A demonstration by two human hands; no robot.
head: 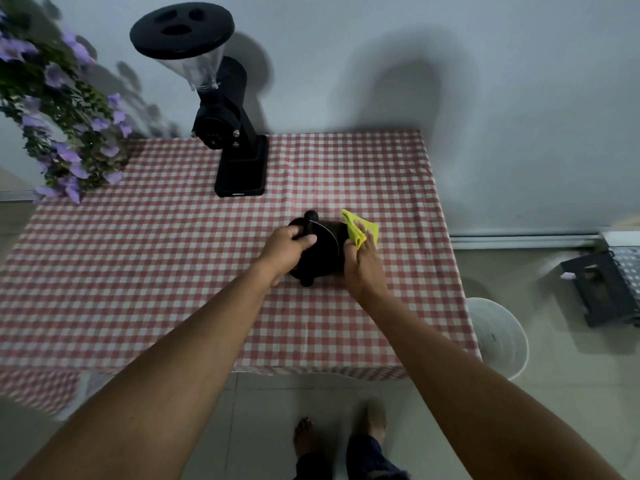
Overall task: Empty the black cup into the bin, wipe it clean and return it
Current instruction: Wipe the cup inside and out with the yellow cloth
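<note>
The black cup (320, 258) lies tipped on its side over the red checked tablecloth (173, 258), its mouth turned to the right. My left hand (287, 249) is closed around its upper side, near a round black knob. My right hand (363, 263) presses a yellow cloth (358, 228) against the cup's mouth; the fingertips are hidden inside the cloth. The white bin (498, 337) stands on the floor just past the table's right edge.
A black coffee grinder (228, 126) with a clear hopper stands at the back of the table. Purple flowers (59, 112) hang over the left rear corner. A dark metal rack (609, 289) sits on the floor at right. My bare feet (341, 434) show below the table's front edge.
</note>
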